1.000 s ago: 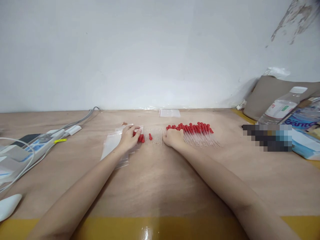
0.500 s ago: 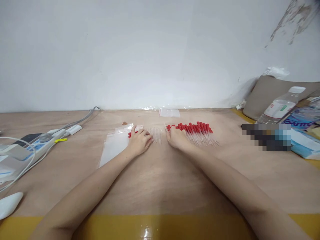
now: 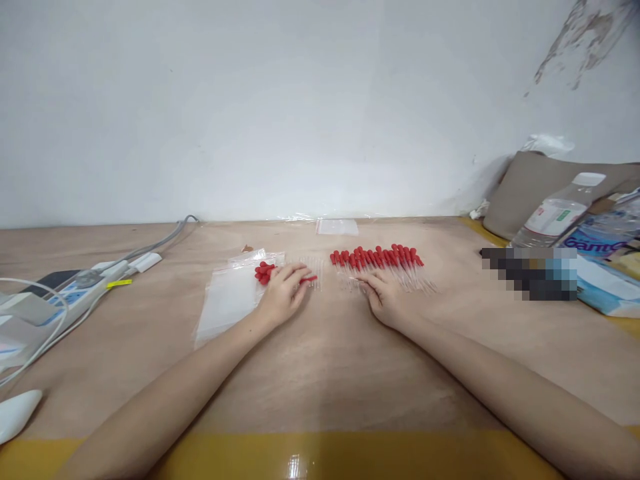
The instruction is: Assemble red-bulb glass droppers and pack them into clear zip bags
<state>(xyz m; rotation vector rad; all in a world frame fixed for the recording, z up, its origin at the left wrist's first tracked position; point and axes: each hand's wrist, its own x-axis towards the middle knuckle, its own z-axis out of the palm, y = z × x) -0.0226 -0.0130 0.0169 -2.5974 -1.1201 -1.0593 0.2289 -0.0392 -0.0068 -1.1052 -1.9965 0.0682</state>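
Note:
My left hand (image 3: 286, 290) is closed with a red rubber bulb (image 3: 311, 278) poking out between thumb and fingers. Behind its knuckles lies a small pile of loose red bulbs (image 3: 263, 272), partly on clear plastic bags (image 3: 225, 308). Thin clear tubes (image 3: 319, 272) lie side by side just right of that hand. My right hand (image 3: 383, 293) has thumb and fingertips pressed together at the clear ends of a row of red-bulbed droppers (image 3: 380, 256). What sits in that pinch, if anything, is too fine to make out.
A small clear bag (image 3: 337, 227) lies near the wall. To the left are a power strip (image 3: 83, 293) with cables and a white mouse (image 3: 19, 415). A plastic bottle (image 3: 557, 212), a grey-brown container (image 3: 515, 193) and a blue tissue pack (image 3: 610, 287) stand at the right.
My right hand has moved right and nearer to me, uncovering the left end of the dropper row. My left hand has shifted slightly right, and a red bulb now shows in its fingers.

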